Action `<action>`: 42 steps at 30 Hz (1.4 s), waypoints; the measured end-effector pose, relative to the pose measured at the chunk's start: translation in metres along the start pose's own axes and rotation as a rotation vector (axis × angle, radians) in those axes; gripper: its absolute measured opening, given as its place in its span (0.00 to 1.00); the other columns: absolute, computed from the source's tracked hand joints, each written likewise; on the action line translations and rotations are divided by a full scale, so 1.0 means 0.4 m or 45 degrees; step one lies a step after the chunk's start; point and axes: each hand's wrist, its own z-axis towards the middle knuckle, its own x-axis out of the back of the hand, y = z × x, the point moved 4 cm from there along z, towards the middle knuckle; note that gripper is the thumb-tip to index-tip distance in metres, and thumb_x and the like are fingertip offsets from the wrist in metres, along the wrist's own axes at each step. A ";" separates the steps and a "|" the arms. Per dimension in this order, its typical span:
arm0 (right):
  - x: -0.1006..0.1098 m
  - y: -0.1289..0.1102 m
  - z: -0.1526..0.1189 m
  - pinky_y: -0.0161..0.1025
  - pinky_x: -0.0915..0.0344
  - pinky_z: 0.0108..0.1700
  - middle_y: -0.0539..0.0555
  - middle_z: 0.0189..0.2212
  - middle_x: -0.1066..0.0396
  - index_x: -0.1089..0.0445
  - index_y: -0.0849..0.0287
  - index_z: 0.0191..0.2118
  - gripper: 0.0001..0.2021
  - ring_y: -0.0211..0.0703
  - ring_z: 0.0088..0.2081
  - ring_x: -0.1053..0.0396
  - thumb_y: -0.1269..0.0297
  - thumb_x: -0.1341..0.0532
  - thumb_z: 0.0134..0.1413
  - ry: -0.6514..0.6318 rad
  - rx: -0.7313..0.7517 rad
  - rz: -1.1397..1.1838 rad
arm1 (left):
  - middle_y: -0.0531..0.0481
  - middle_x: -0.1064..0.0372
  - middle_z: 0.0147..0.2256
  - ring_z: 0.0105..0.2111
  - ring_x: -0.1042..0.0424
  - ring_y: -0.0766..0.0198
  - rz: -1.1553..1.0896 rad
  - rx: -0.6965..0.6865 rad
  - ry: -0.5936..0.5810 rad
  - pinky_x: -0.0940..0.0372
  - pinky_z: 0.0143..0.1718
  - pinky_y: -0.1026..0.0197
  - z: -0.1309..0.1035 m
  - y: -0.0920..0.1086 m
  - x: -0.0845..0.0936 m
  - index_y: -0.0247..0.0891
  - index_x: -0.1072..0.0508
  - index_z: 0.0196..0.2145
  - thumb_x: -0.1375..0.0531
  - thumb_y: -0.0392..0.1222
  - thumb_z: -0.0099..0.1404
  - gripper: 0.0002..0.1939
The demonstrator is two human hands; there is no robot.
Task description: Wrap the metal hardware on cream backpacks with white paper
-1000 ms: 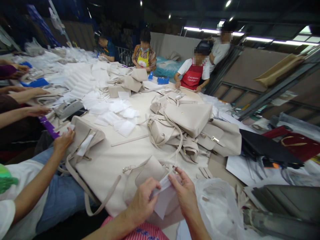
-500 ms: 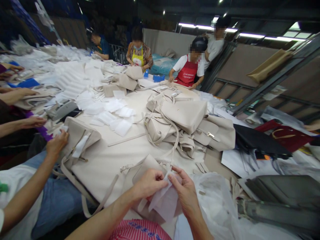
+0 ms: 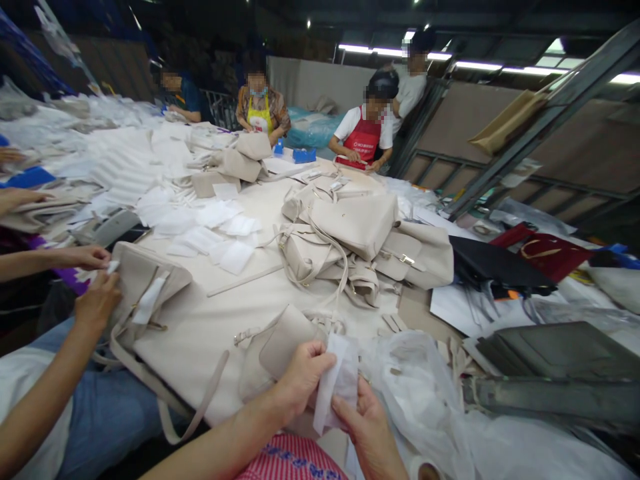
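Observation:
A thin white wrapping sheet (image 3: 344,363), creased lengthwise, is pinched between both my hands. My left hand (image 3: 300,377) grips its upper left edge with thumb and fingers. Lower down on the right, my right hand (image 3: 367,420) is closed on the sheet's lower part. Just behind lies a beige handbag (image 3: 283,343) with its flap facing up and a buckle at its left side. A beige strap (image 3: 344,273) runs up from behind the sheet's top towards the bag pile. Whether the sheet is around any part of the bag I cannot tell.
Beige handbags (image 3: 357,223) are piled ahead, with loose white sheets (image 3: 215,230) to their left. Clear plastic (image 3: 420,387) and grey flat pieces (image 3: 560,360) lie at right. At left, a co-worker's hands (image 3: 100,287) hold another handbag (image 3: 153,277). Other people work across the table.
The sheet, bunched between my fingertips before, now stands more upright and folded into a narrower strip. My right hand has moved down from its top to its lower part.

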 end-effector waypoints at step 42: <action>0.062 0.044 -0.042 0.45 0.28 0.32 0.56 0.42 0.24 0.42 0.50 0.56 0.39 0.53 0.38 0.24 0.47 0.28 0.38 0.465 0.210 0.053 | 0.54 0.29 0.25 0.25 0.34 0.67 -0.362 -0.067 -0.043 0.39 0.27 0.66 -0.009 -0.003 -0.044 0.34 0.29 0.33 0.35 0.40 0.47 0.14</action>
